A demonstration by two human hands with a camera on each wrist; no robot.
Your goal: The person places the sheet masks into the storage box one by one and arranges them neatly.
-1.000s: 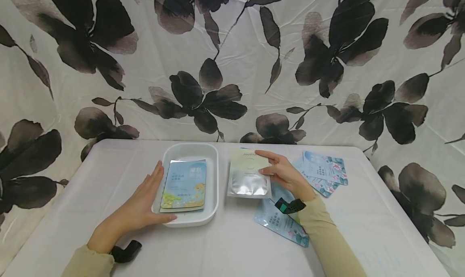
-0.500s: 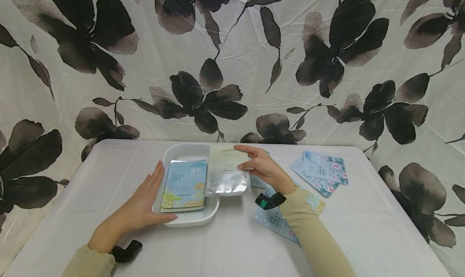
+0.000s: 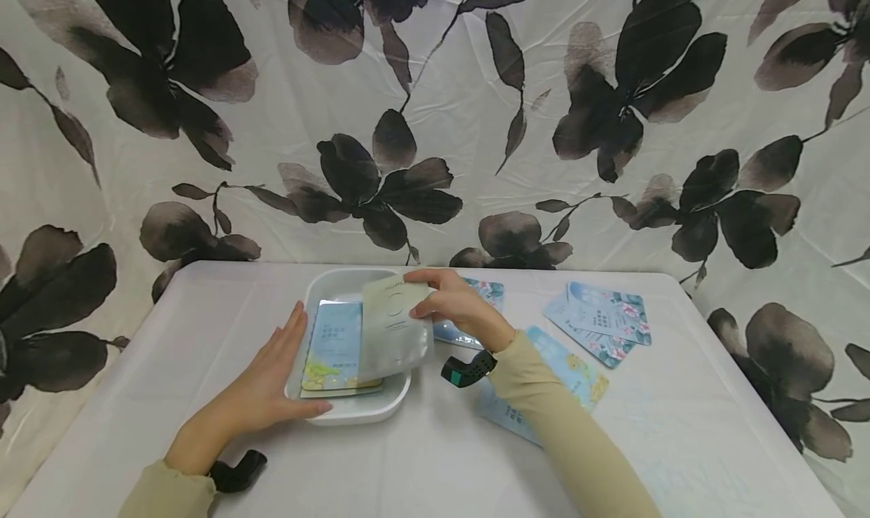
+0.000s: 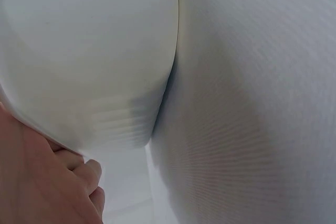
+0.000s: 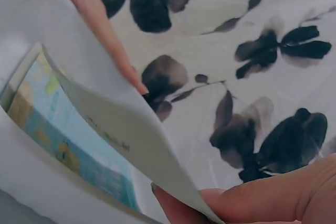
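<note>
A white tray (image 3: 353, 412) stands left of the table's middle, holding a small pile topped by a blue face mask sachet (image 3: 331, 348). My left hand (image 3: 268, 378) rests along its left side, straight fingers at the rim and thumb on the near corner; the left wrist view shows this hand (image 4: 52, 182) against the tray's outer wall (image 4: 89, 51). Between thumb and fingers, my right hand (image 3: 455, 303) pinches the upper right edge of a pale green face mask sachet (image 3: 390, 329). That sachet tilts over the tray's right half, partly covering the blue one.
Two overlapping blue floral sachets (image 3: 608, 310) lie at the table's back right. More blue sachets, one with a yellow corner (image 3: 587, 374), lie partly hidden by my right arm. A floral cloth (image 3: 476, 65) hangs behind the table.
My right hand has carried the pale green sachet leftward from beside the tray to over it, and the sachet has tilted. The left hand and the tray have stayed put.
</note>
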